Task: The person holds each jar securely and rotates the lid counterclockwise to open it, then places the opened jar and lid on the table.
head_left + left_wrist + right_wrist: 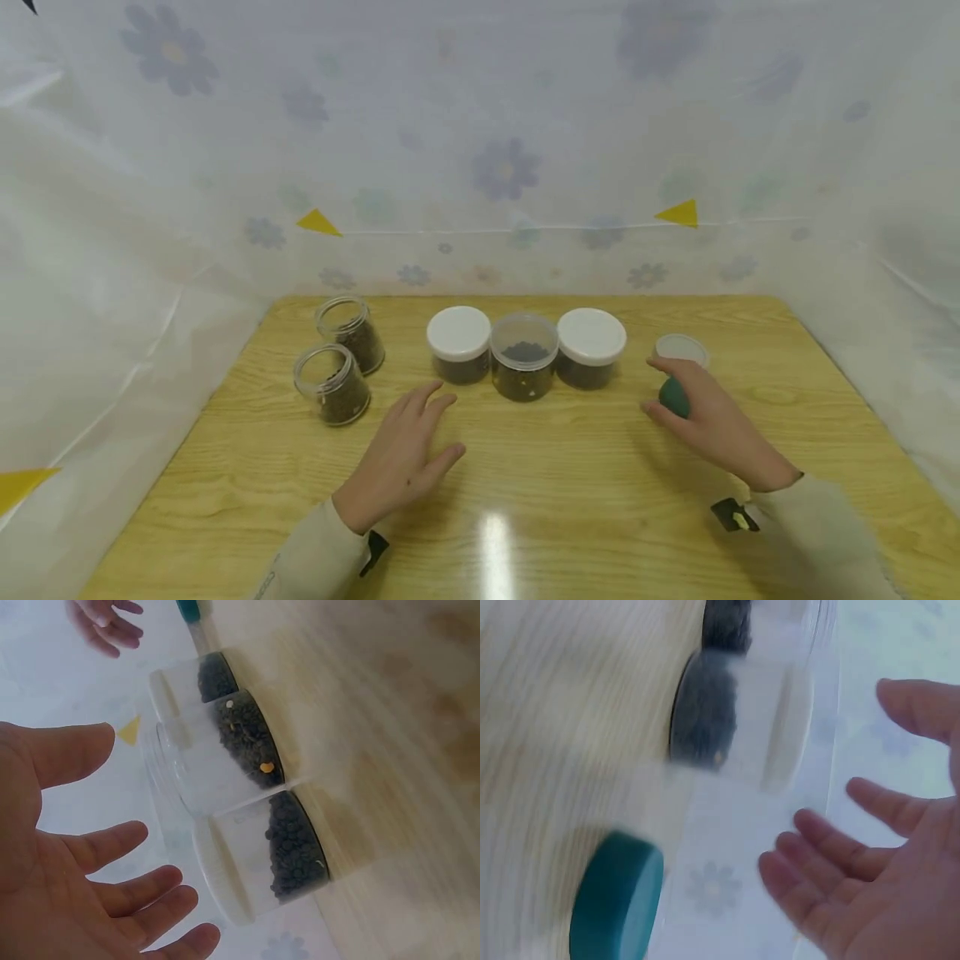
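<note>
My left hand [401, 458] is spread over the table, its fingers apart and holding nothing. Closest to it are a white-lidded clear jar [461, 367] and an open glass jar [345, 398]. A lidless clear jar [522, 379] stands in the middle of a row, with another white-lidded jar [588, 371] on its right. Dark granules fill the lower part of these jars; a few pale and orange bits show in the lidless one [251, 742]. My right hand [712, 421], empty with fingers extended, partly hides a low round green container [604, 900] with a pale top.
Another open glass jar [360, 342] with dark contents stands at the back left. Flower-printed sheeting [506, 125] surrounds the wooden table [540, 492] at the back and sides. Yellow triangles [678, 214] mark the sheeting.
</note>
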The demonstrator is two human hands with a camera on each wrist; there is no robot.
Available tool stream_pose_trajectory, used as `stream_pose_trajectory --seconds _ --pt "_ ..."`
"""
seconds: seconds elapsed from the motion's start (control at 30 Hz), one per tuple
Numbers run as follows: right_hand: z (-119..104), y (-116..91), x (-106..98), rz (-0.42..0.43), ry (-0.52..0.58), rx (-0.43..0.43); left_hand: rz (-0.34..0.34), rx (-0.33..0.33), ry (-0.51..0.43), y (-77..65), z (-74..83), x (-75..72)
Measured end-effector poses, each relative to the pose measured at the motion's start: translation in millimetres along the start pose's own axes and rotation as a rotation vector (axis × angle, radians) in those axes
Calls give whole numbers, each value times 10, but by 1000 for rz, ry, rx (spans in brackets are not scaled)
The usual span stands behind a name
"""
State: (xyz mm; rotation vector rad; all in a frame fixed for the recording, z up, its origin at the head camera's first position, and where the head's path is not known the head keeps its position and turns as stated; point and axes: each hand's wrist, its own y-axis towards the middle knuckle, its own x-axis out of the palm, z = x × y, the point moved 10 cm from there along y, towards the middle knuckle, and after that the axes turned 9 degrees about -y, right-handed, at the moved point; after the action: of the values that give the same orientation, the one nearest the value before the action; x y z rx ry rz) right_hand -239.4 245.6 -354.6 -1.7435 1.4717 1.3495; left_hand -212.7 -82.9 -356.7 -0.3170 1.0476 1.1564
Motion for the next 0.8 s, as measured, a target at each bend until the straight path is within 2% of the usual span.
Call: stream_pose_trajectory --seconds 0.1,0.2,0.33,0.47,0.57,0.8 --pt "-137 13 52 18 61 -50 25 39 -7 126 42 -19" --pt "-244 36 114 33 82 -89 56 51 -33 263 33 -49" --pt "-368 64 169 53 102 -135 128 54 -61 484 -39 -113" --pt "-456 72 227 29 146 -143 212 55 -61 707 -171 -177" --pt "-513 72 270 4 150 -145 230 22 -64 822 -306 -171" --pt "-566 78 306 2 123 -166 203 -113 -80 999 -616 -76"
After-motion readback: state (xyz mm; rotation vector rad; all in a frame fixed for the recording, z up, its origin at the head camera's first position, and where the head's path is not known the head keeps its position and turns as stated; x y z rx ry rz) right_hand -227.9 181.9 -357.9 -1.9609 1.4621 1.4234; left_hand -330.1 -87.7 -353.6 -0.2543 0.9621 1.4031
